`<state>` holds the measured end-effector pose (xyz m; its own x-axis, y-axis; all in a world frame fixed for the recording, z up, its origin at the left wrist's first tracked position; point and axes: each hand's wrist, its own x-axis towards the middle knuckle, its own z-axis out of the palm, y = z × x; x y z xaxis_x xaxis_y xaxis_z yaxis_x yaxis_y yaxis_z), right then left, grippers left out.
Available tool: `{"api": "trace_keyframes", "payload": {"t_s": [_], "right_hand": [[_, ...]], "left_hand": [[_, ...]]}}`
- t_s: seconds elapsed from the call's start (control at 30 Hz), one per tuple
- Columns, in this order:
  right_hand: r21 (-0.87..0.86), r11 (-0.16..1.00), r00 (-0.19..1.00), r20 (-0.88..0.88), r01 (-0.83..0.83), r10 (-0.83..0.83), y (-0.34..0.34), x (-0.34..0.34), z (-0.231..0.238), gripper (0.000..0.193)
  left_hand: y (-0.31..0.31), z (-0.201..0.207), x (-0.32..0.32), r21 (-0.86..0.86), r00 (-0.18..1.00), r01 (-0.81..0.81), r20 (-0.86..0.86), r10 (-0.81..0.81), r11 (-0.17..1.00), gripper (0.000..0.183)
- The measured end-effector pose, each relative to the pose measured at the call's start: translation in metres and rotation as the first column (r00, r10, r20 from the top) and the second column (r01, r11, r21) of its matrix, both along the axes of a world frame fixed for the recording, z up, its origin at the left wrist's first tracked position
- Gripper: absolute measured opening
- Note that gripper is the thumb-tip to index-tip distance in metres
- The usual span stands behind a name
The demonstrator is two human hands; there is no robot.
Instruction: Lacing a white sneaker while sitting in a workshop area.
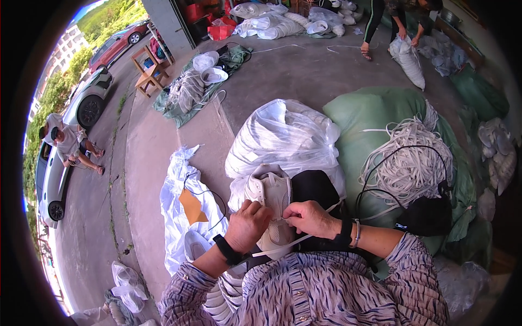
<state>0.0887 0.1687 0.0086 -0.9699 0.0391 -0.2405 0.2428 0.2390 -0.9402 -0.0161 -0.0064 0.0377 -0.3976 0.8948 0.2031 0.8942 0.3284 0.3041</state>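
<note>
A pale beige sneaker (277,191) stands in front of my body, toe toward me, between my two hands. My left hand (249,224) is closed at the left side of its lacing, fingers curled on the white shoelace, partly hidden from view. My right hand (314,218) pinches the shoelace at the right side of the lacing. A loose length of white lace (280,250) curves below the hands across the toe. Black cloth (314,187) lies right of the sneaker.
Ahead sits a translucent bag (283,136) full of pale shoes. A green sack (370,108) at right bears a heap of white laces (405,157) and a black cap-like item (427,214). White sheeting (176,198) lies left. Another person (405,22) handles a bag (408,60) far right.
</note>
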Motion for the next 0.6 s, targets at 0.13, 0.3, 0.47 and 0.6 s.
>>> {"api": "trace_keyframes", "payload": {"t_s": [0.13,0.3,0.47,0.6], "right_hand": [[-0.067,0.994,0.994,-0.082,-0.080,0.075,0.002,0.004,-0.001,0.016],[-0.386,0.913,0.988,0.024,-0.132,0.152,0.003,-0.001,-0.009,0.023],[-0.444,0.892,0.984,0.107,-0.079,0.140,0.005,0.001,-0.007,0.026],[-0.316,0.941,0.990,0.031,-0.121,0.138,0.005,-0.003,-0.002,0.021]], "left_hand": [[-0.011,-0.001,0.003,0.020,0.991,0.085,-0.106,-0.082,0.996,0.020],[-0.006,0.002,0.001,-0.071,0.985,0.129,-0.103,-0.136,0.989,0.014],[0.007,0.015,0.011,-0.288,0.897,0.254,-0.286,-0.337,0.923,0.007],[0.013,0.007,0.011,-0.296,0.927,0.209,-0.243,-0.285,0.932,0.007]]}}
